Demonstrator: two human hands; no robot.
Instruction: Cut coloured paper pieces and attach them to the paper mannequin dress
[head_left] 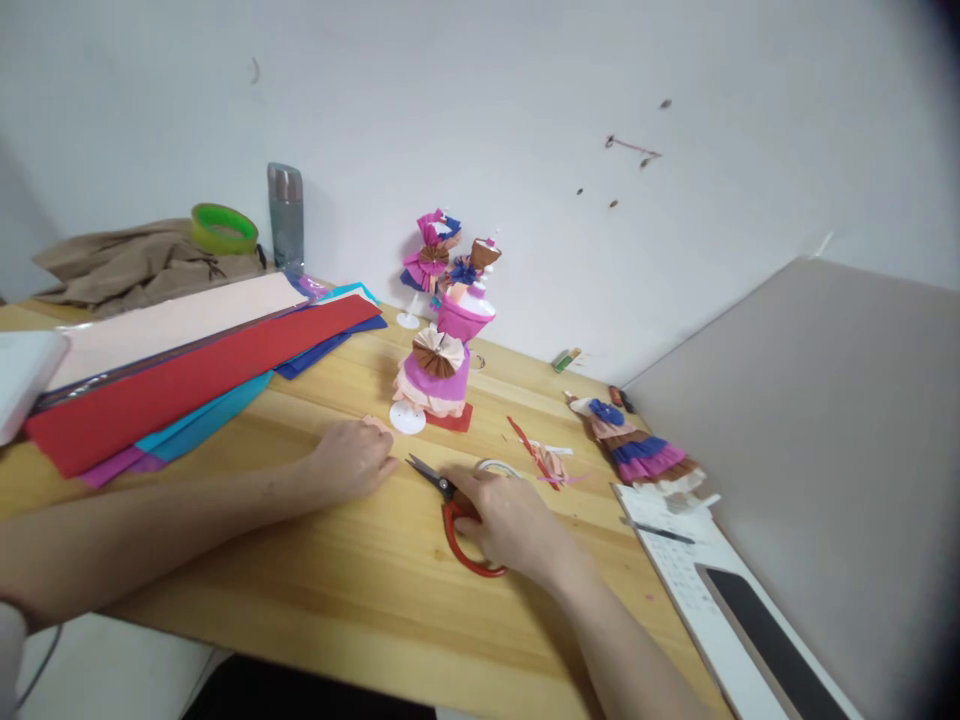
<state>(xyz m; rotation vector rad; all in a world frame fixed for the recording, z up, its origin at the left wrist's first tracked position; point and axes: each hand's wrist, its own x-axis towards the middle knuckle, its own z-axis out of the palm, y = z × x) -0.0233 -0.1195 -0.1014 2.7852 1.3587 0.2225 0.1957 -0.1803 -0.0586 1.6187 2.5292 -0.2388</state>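
Observation:
My right hand [508,520] rests on the red-handled scissors [450,500], fingers curled over the handles; the dark blades point left along the wooden table [360,590]. My left hand [352,458] lies on the table just left of the blade tips, fingers curled, with a small peach paper scrap [377,424] at its fingertips. Just behind the hands stands a doll mannequin in a pink and peach crepe paper dress [442,370] on a white round base. A clear tape roll [499,467] lies beside my right hand.
Long sheets of red, blue, pink and peach crepe paper [187,370] lie at the left. Two more dressed mannequins [442,260] stand by the wall, another dressed doll [637,450] lies at the right. A phone on a white calendar [765,630], a metal bottle [286,215] and a green tape roll [223,228] are around.

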